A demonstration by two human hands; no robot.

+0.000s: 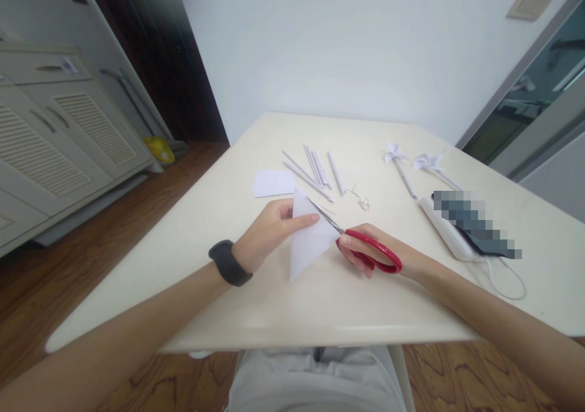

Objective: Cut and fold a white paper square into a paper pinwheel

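My left hand (278,229) pinches a white sheet of paper (307,250), folded to a triangle, with the thumb flat on its front face. In my right hand (361,250) is a pair of scissors (377,250) with red handles. Their metal blades point up and left and lie across the upper part of the paper. Whether the blades have cut into it I cannot tell. Just beyond my left hand lies a stack of white paper squares (274,183). Several rolled white paper sticks (315,167) lie behind the folded paper.
Two paper pinwheels on sticks (397,156) lie at the right of the cream table (247,305). A white box-shaped device (450,235) with a dark, blurred-out object (475,226) on it and a cable is nearer. Small white bits (364,203) lie mid-table. A wall stands behind.
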